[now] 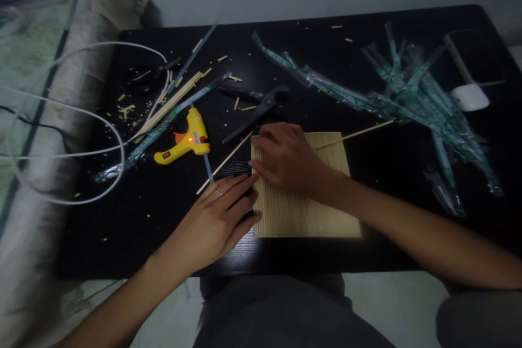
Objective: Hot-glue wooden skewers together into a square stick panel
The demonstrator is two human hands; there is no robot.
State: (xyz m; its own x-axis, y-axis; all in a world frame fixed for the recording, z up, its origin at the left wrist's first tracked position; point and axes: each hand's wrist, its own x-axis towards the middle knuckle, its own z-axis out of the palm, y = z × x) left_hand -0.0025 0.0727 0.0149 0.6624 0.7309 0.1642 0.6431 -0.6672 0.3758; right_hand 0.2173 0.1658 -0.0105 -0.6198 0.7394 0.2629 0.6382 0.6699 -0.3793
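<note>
A flat panel of thin wooden sticks (302, 217) laid side by side rests on the black table near its front edge. My right hand (289, 157) lies across the panel's upper left part, its fingers reaching the left edge. My left hand (224, 209), with a ring on one finger, is stretched out beside that edge, fingertips touching it. One loose stick (362, 131) slants over the panel's upper right, and another stick (226, 163) lies just above my left hand. A yellow glue gun (190, 138) with a lit orange light lies to the left.
Black-handled pliers (261, 109) lie behind the panel. Green-printed plastic wrappers (420, 87) are heaped at right, near a phone (477, 57) and a white case (470, 97). Left are a stick bundle (173, 99), a white cable (122, 147), scattered bits and another black-handled tool (144, 79).
</note>
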